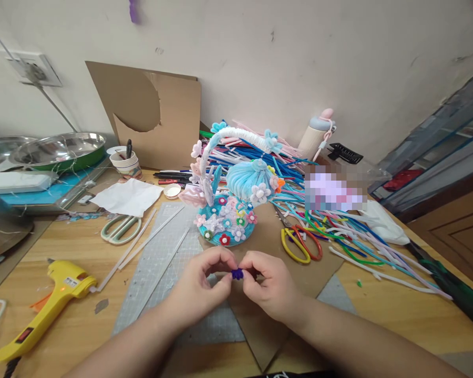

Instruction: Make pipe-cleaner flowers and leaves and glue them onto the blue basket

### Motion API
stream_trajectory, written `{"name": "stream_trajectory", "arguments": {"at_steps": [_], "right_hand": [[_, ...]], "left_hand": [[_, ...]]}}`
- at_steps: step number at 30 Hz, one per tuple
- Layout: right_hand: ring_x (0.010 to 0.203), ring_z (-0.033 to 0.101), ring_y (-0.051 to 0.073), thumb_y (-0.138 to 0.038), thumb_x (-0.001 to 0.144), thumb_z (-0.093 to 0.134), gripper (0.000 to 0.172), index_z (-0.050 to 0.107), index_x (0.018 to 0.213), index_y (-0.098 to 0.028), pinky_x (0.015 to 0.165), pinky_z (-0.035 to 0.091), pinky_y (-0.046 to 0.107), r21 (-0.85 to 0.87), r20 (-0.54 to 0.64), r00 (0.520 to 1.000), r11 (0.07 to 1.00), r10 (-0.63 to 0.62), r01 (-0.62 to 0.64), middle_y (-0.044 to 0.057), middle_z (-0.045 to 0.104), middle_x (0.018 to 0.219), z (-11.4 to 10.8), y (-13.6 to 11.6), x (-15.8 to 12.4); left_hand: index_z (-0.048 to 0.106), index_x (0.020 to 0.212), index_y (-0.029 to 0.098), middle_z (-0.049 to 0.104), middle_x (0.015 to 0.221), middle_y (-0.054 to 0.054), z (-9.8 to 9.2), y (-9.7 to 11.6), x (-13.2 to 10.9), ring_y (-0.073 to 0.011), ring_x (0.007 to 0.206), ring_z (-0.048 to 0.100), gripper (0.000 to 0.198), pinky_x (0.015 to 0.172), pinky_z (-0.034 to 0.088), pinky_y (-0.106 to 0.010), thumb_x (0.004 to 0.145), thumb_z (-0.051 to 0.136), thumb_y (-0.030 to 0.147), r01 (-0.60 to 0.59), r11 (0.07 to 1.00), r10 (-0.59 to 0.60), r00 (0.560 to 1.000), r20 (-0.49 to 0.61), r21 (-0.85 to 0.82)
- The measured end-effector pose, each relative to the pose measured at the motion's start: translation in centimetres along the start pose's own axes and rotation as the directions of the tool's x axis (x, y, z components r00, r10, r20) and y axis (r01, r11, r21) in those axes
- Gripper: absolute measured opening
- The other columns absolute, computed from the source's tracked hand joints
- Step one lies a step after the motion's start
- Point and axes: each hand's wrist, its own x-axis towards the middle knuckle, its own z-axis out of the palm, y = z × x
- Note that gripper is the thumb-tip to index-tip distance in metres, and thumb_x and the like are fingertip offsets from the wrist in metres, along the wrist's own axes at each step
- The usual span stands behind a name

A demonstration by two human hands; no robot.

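Between my fingertips is a small dark purple fuzzy piece (237,274), bent or looped like a bit of pipe cleaner. My left hand (209,275) pinches its left side, and my right hand (268,282) pinches the right side. Just behind my hands stands a pipe-cleaner flower lamp (249,181) with a white arched stem, a hanging light-blue shade and a blue base covered in small flowers. A brown cardboard sheet (256,328) and a grey cutting mat (142,294) lie beneath my hands.
A yellow glue gun (55,299) lies at the left with a glue stick in it. Green-handled scissors (121,230) and yellow-and-red scissors (299,245) rest on the table. Many pipe cleaners (355,236) spread at the right. A paper cup (126,165) and metal trays (59,149) stand behind.
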Motion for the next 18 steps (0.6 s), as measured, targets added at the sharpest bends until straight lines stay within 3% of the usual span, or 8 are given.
{"name": "stream_trajectory", "arguments": {"at_steps": [4, 7, 11, 18], "right_hand": [[0.058, 0.044, 0.010, -0.010, 0.076, 0.048, 0.013, 0.055, 0.069, -0.019, 0.056, 0.034, 0.022, -0.033, 0.035, 0.997, 0.997, -0.067, 0.068, -0.002, 0.048, 0.063, 0.0, 0.2, 0.1], [0.057, 0.044, 0.010, -0.015, 0.079, 0.049, 0.011, 0.054, 0.070, -0.019, 0.054, 0.035, 0.022, 0.125, 0.025, 0.998, 0.991, 0.050, -0.053, -0.002, 0.048, 0.062, 0.0, 0.1, 0.2], [0.050, 0.042, 0.009, -0.025, 0.082, 0.052, 0.007, 0.054, 0.079, -0.019, 0.048, 0.035, 0.021, 0.384, 0.082, 0.968, 0.889, 0.237, -0.250, -0.005, 0.047, 0.058, 0.1, 0.0, 0.4], [0.056, 0.051, 0.008, -0.021, 0.081, 0.055, 0.006, 0.054, 0.077, -0.017, 0.052, 0.040, 0.020, 0.473, 0.090, 0.971, 0.848, 0.224, -0.239, -0.002, 0.057, 0.064, 0.3, 0.1, 0.2]], "left_hand": [[0.053, 0.075, 0.017, 0.056, 0.079, -0.002, 0.1, -0.2, 0.1, -0.0154, 0.076, 0.053, 0.005, 0.070, 0.044, -0.028, 0.076, 0.054, 0.012, 0.038, 0.999, -0.037, 0.999, 0.019, -0.012], [0.054, 0.079, 0.017, 0.056, 0.080, -0.002, 0.0, -0.3, 0.2, -0.0149, 0.076, 0.052, 0.005, 0.069, 0.041, -0.028, 0.081, 0.056, 0.021, 0.073, 0.991, -0.072, 0.997, 0.018, -0.113], [0.057, 0.079, 0.016, 0.054, 0.081, -0.002, -0.1, -0.5, 0.2, -0.0140, 0.078, 0.050, 0.013, 0.071, 0.039, -0.026, 0.082, 0.060, 0.028, 0.040, 0.983, -0.049, 0.998, -0.047, -0.178], [0.052, 0.082, 0.017, 0.053, 0.073, 0.002, 0.4, -1.2, 0.3, -0.0111, 0.067, 0.051, 0.015, 0.065, 0.039, -0.025, 0.085, 0.057, 0.031, 0.142, 0.899, -0.118, 0.990, 0.083, -0.414]]}}
